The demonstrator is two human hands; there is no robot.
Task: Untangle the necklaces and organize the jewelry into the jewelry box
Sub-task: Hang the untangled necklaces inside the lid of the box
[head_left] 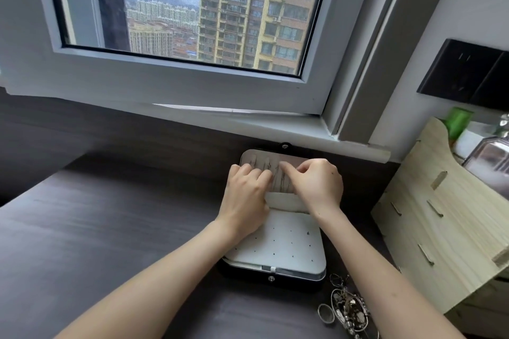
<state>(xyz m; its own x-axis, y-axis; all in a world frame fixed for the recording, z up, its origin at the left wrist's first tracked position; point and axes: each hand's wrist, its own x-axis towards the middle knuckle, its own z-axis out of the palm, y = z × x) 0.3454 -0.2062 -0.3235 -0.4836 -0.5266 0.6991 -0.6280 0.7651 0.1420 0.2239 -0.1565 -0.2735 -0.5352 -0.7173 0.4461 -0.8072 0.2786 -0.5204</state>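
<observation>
You're hanging necklaces inside the open jewelry box (278, 245) on the desk. Your right hand (316, 187) pinches 1 chain (282, 183) against the lid (249, 157). Your left hand (245, 195) curls there, grip unclear. Next, gently untangle the jewelry pile (347, 308).

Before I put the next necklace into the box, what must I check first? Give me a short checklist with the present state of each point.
1. Jewelry box open, lid turned back: ok.
2. Left hand resting on the lid to steady it: ok.
3. Right hand pinching a chain: cannot tell.
4. Chains in the lid hanging apart: cannot tell, blurred.
5. Jewelry pile on the desk untangled: not ok.
</observation>
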